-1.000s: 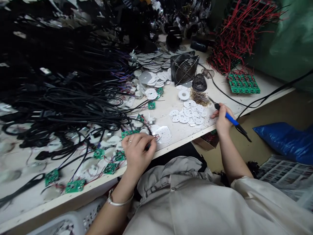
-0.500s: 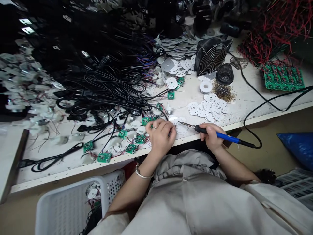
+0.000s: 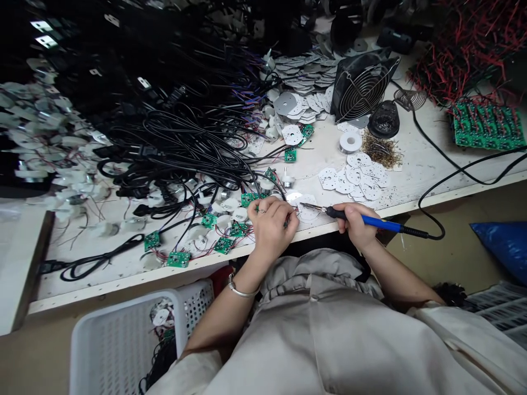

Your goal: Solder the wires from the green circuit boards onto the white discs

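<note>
My right hand [image 3: 357,224] grips a soldering iron [image 3: 381,223] with a blue handle, its metal tip pointing left over a white LED board [image 3: 308,209] near the table's front edge. Just left of that board, my left hand [image 3: 272,222] is closed, thumb against fingers, around a black cable [image 3: 282,192]. Thin wire ends show beside its fingertips, close to the iron's tip. Part of the grip is hidden by the fingers. Small green circuit boards [image 3: 224,245] and white motors [image 3: 228,205] lie beside my left hand.
Loose white boards [image 3: 358,176], a solder roll [image 3: 350,141] and a black fan [image 3: 364,88] stand beyond my right hand. Black cables [image 3: 185,131] heap at left. Green panels [image 3: 488,125] with red wires lie at far right. A white basket [image 3: 123,340] sits below the table edge.
My right hand brought the soldering iron left from the solder scraps to the wires by my left hand. The left hand keeps its grip. The view has shifted left.
</note>
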{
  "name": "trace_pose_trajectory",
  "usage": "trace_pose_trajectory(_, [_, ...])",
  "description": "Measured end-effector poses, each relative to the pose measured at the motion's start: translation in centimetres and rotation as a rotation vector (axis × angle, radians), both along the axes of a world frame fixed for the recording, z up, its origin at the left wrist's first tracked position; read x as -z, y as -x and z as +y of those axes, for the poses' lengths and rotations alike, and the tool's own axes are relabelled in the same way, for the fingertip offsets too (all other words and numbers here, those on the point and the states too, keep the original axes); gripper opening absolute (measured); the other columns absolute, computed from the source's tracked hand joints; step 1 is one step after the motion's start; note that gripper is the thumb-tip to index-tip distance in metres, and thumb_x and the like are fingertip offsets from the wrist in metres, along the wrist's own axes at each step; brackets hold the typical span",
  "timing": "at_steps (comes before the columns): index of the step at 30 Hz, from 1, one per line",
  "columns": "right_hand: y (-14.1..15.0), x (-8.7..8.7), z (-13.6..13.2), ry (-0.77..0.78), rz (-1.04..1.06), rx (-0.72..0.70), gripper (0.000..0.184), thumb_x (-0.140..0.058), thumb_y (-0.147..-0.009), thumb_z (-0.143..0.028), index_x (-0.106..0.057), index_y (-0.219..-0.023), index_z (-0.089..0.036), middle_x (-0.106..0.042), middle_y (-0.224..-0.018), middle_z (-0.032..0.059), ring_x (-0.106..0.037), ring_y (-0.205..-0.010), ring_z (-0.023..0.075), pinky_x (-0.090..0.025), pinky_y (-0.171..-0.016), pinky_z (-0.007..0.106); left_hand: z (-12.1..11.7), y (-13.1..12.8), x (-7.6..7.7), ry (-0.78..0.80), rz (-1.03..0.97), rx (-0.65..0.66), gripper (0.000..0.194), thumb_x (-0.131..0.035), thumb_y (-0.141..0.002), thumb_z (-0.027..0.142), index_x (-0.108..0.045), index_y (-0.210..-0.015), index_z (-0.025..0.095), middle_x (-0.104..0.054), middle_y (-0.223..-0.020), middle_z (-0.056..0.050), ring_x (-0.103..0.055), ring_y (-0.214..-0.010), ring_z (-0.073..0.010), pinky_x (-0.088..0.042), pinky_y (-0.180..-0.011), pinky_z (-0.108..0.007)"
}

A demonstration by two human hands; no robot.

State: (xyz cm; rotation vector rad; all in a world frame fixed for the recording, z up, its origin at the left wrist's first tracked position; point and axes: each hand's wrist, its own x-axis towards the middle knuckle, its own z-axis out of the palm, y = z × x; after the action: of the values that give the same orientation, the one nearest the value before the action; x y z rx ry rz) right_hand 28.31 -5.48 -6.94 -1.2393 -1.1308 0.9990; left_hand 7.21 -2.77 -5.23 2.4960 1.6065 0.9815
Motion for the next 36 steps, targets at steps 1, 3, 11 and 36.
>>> trace_pose_trajectory(1, [0.0, 0.0, 0.0, 0.004, -0.001, -0.007, 0.034, -0.055, -0.093, -0.047, -0.076, -0.090, -0.019, -0.056, -0.046, -0.0055, -0.049, -0.036, 0.0084, -0.040, -0.039, 0.021, 0.0, 0.0, 0.0, 0.000, 0.001, -0.002, 0.010, -0.063, -0.086, 0.018, -0.061, -0.077, 0.022, -0.074, -0.081, 0.002, -0.063, -0.093, -0.0211, -0.029, -0.094, -0.042])
trace_pose_trajectory(3, [0.0, 0.0, 0.0, 0.008, -0.005, -0.024, 0.033, -0.056, -0.093, -0.046, -0.076, -0.091, -0.020, -0.057, -0.047, -0.0055, -0.050, -0.037, 0.0084, -0.041, -0.039, 0.021, -0.1, -0.1, 0.0, 0.013, -0.001, -0.004, 0.010, -0.063, -0.086, 0.018, -0.061, -0.077, 0.022, -0.075, -0.081, 0.002, -0.063, -0.093, -0.0214, -0.029, -0.095, -0.043])
trace_pose_trajectory(11, [0.0, -0.7, 0.3, 0.025, -0.036, -0.058, 0.034, -0.056, -0.092, -0.047, -0.076, -0.089, -0.019, -0.057, -0.047, -0.0055, -0.050, -0.037, 0.0084, -0.042, -0.040, 0.022, 0.0, -0.2, -0.1, 0.053, -0.011, -0.005, 0.012, -0.062, -0.086, 0.019, -0.061, -0.075, 0.022, -0.075, -0.081, 0.002, -0.063, -0.094, -0.0220, -0.028, -0.095, -0.043])
trace_pose_trajectory(36, [0.9, -1.1, 0.2, -0.289, -0.277, -0.094, 0.030, -0.059, -0.095, -0.032, -0.063, -0.124, -0.025, -0.077, -0.094, 0.0041, -0.074, -0.089, 0.0186, -0.060, -0.086, 0.036, -0.1, -0.1, -0.1, 0.029, 0.022, 0.002, 0.011, -0.061, -0.086, 0.019, -0.062, -0.076, 0.022, -0.075, -0.081, 0.001, -0.062, -0.094, -0.0225, -0.030, -0.095, -0.044])
